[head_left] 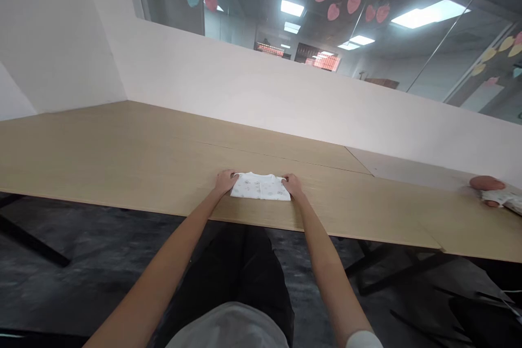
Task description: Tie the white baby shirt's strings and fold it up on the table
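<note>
A small white garment with a faint print (260, 187) lies folded into a flat rectangle near the front edge of the wooden table (163, 174), its neckline toward the wall. My left hand (225, 180) grips its upper left corner, with the thumb on the cloth. At the upper right corner my right hand (292, 185) holds the cloth in the same way, thumb on top. The fingers of both hands are partly hidden at the garment's sides.
A doll-like figure in a white printed garment (493, 197) lies at the table's far right. Behind the table rises a white wall (244, 87) with glass above it bearing heart-shaped notes. Dark chairs stand at the lower right.
</note>
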Motion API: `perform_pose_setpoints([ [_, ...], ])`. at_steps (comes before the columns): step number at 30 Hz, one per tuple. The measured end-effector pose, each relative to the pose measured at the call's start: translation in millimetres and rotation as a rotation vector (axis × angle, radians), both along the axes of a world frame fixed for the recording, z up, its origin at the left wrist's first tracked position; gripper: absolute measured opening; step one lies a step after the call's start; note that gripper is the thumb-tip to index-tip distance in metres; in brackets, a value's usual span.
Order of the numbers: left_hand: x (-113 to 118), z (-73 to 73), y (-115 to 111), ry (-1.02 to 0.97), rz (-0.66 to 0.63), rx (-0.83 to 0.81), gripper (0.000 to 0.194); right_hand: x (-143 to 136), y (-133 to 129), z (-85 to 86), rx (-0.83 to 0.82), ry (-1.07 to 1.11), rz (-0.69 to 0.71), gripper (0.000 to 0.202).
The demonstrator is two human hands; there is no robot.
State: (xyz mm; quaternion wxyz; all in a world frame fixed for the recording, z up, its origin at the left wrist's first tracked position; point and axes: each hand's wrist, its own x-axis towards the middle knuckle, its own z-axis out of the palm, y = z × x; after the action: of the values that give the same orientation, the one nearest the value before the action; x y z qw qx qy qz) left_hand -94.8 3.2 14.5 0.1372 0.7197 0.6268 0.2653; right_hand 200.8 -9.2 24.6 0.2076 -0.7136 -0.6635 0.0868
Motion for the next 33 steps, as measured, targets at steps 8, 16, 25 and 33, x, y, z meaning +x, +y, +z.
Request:
perform_pose_setpoints([
  [8, 0.2, -3.5, -1.2, 0.061, 0.058, 0.053, 0.037, 2.0, 2.4, -1.8, 0.007, 0.021, -0.019, 0.030],
  [16, -2.4, 1.0, -6.8, -0.062, 0.011, 0.048, 0.031, 4.5, 9.7, -12.9, 0.051, 0.172, -0.054, 0.016],
  [25, -6.0, -3.2, -6.9, -0.183, -0.005, 0.074, 0.032, 7.1, 2.6, -26.6, 0.216, 0.363, 0.037, 0.022],
  [33, -6.8, -4.2, -6.7, -0.162, -0.044, 0.051, 0.037, 3.2, -3.6, -20.6, 0.160, 0.238, 0.053, 0.030],
])
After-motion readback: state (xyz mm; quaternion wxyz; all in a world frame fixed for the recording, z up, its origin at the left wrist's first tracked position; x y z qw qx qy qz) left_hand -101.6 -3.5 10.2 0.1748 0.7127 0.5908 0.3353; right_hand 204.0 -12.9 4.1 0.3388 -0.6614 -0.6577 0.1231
